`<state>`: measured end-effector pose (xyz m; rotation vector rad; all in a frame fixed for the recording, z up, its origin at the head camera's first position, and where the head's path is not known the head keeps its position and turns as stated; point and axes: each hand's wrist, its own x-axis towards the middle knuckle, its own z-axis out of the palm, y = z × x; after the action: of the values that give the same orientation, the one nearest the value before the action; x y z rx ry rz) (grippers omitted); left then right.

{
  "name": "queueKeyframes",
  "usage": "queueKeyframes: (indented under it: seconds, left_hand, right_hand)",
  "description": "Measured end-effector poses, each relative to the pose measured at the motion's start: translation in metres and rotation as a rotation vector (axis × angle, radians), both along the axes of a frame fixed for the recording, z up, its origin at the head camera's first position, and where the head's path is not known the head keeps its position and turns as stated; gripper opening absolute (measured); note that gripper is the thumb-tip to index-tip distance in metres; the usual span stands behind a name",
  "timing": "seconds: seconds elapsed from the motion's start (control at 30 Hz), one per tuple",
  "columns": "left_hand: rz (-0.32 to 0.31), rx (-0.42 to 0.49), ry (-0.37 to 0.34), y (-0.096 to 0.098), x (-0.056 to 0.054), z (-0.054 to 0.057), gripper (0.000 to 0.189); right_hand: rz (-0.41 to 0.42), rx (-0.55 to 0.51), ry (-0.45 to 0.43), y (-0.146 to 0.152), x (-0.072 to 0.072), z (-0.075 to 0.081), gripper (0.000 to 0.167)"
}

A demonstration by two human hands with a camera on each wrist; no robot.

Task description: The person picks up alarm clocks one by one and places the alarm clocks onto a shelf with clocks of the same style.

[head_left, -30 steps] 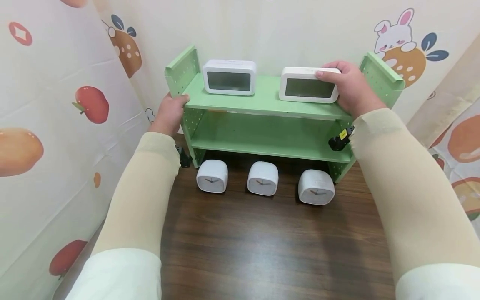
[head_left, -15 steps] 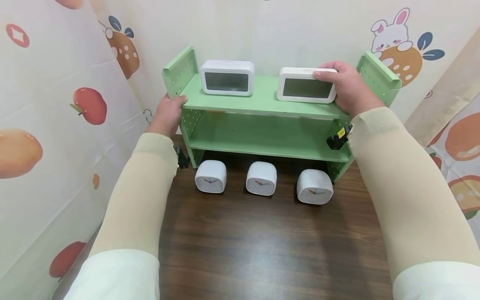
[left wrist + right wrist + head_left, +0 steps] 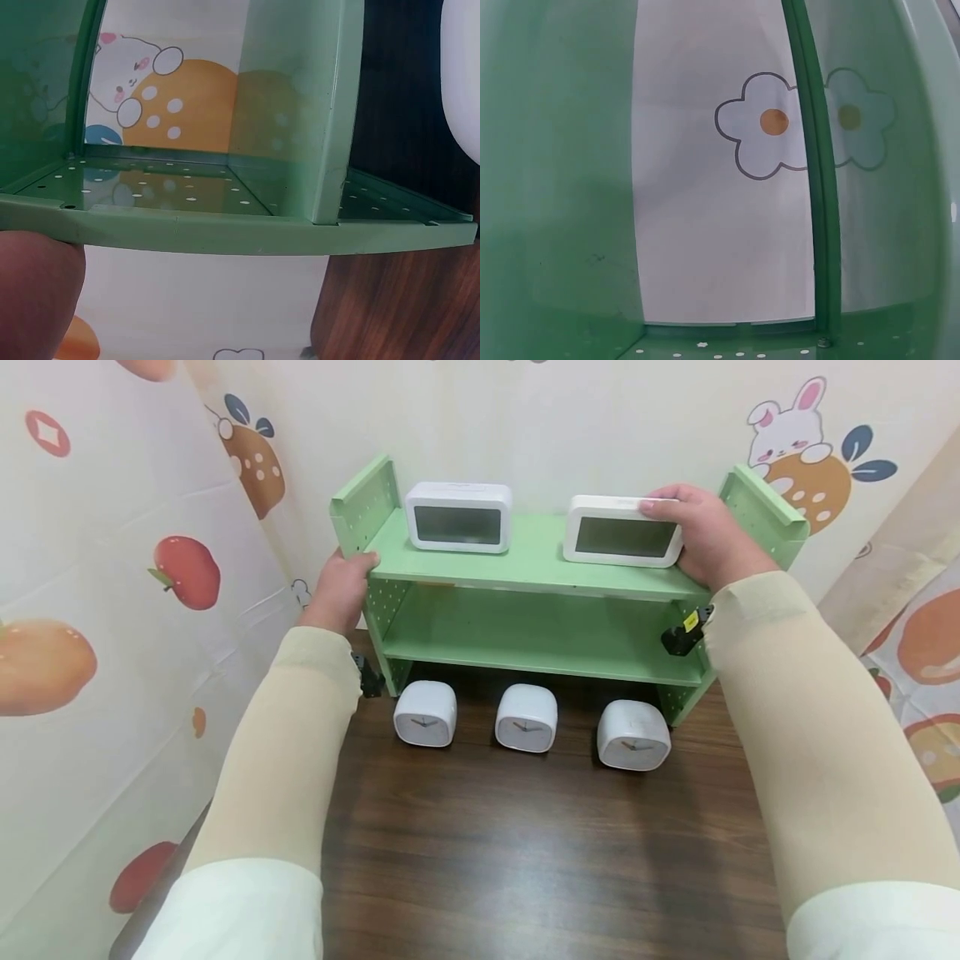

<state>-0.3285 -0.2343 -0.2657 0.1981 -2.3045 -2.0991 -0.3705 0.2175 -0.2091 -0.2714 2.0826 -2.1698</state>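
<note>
Item, far left: printed curtain (image 3: pixel 112 610) with fruit motifs, hung close to the work.

Item: left hand (image 3: pixel 341 589), fingers curled round the front left corner of the green shelf unit (image 3: pixel 525 577), thumb on the top board; the left wrist view showed only a fingertip under the perforated edge.

Item: left digital clock (image 3: pixel 459 517), white, standing free on the top board.

Item: right digital clock (image 3: pixel 621 531), white, on the top board near the right end panel; right hand (image 3: pixel 708 539) held it, fingers over its top and right side. The back of the grip was hidden, so its firmness was probably moderate at best.

Item, below: three small white analogue clocks (image 3: pixel 527 717), in a row on the table just before the unit's feet.

Risk, as judged: the held clock could tip off the front edge if released askew; a jolt to the light shelf unit might topple the free clock onto those beneath.

Surface: dark wood-grain table (image 3: pixel 540 860). Room: cream wall with rabbit decal (image 3: pixel 795 427), curtain also at right.
</note>
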Motion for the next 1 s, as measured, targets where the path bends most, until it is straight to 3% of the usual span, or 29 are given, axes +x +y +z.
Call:
queueKeyframes:
  seconds: [0.3,0.8,1.0]
  left_hand:
    - [0.006,0.001,0.007,0.000,-0.002,-0.002,0.055]
    - [0.003,0.004,0.018,-0.002,-0.003,-0.003,0.057]
    - [-0.009,0.002,0.007,-0.002,-0.003,-0.001,0.057]
  right_hand:
    - [-0.063,0.042,0.002,0.000,0.000,0.002,0.018]
    - [-0.082,0.116,0.004,0.001,0.002,0.005,0.024]
    - [-0.148,0.442,-0.008,0.009,0.012,0.017,0.048]
